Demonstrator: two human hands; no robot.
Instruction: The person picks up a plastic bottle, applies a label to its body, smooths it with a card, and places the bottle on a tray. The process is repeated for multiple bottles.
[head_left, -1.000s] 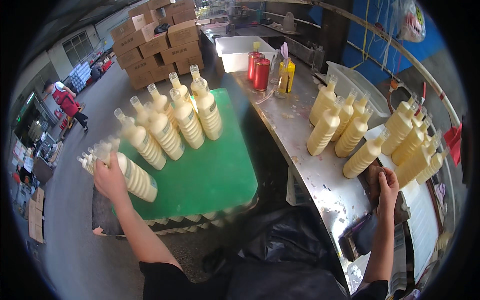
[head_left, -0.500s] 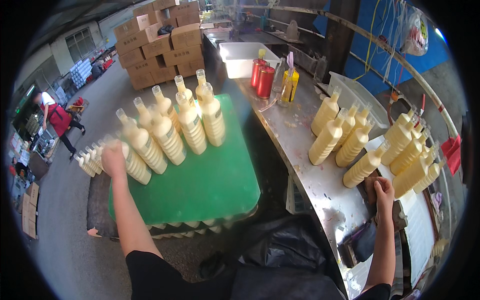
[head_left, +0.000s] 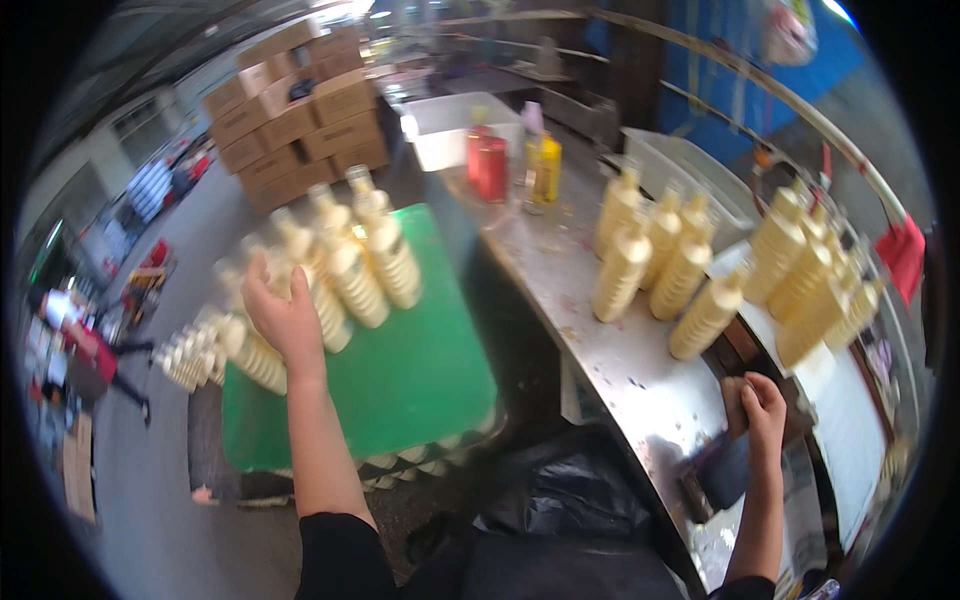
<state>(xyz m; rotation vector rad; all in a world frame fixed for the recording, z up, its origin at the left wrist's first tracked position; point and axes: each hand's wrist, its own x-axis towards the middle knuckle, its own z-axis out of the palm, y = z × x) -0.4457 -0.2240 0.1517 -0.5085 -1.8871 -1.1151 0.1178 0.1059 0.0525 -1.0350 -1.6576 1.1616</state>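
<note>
Cream-coloured ribbed bottles with clear necks stand grouped on a green board [head_left: 410,360] at the left. My left hand [head_left: 283,318] is among them, thumb and fingers apart and holding nothing, just in front of one bottle [head_left: 322,305]. Left of that hand, another bottle [head_left: 248,352] stands near the board's edge. On the right, my right hand [head_left: 765,405] is closed with its fingertips pinched. Against those fingertips is a small brown piece [head_left: 735,403]; whether it is held is unclear. A cream bottle [head_left: 705,318] stands on the metal table just beyond this hand.
More cream bottles [head_left: 625,265] stand on the metal table [head_left: 560,275], with others [head_left: 800,290] along its right side. Red cans [head_left: 490,168], a yellow container [head_left: 546,168] and white bins [head_left: 450,130] are farther back. Cartons [head_left: 300,130] are stacked behind; a person [head_left: 85,345] walks at far left.
My left hand has let go of the leftmost bottle on the board, opened and moved right. My right hand stays closed beside the brown piece. The whole view has shifted and blurred.
</note>
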